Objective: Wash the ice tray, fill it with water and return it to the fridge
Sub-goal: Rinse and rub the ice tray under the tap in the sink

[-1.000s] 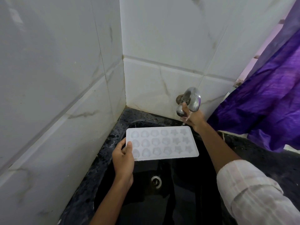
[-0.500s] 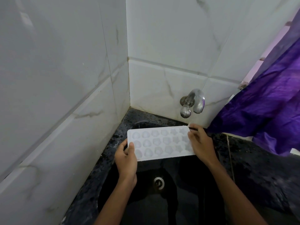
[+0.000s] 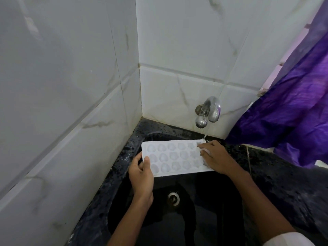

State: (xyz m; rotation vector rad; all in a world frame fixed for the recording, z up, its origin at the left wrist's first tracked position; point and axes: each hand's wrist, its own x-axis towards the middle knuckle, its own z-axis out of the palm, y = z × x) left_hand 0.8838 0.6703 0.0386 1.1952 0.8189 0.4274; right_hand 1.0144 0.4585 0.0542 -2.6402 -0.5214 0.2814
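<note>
A purple cloth [image 3: 292,110] hangs right of the white wall tiles [image 3: 71,86] (grey-veined), above a black speckled counter [image 3: 269,167].

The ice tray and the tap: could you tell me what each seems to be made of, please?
The ice tray looks like white plastic or silicone, matte and faintly translucent, with moulded cells; I cannot tell which. The tap looks like metal with a shiny chrome-like finish: bright reflections, some dull spotting.

Matt white plastic ice tray [image 3: 174,157]; shiny metal tap [image 3: 207,111]; glossy speckled black sink [image 3: 124,157].
</note>
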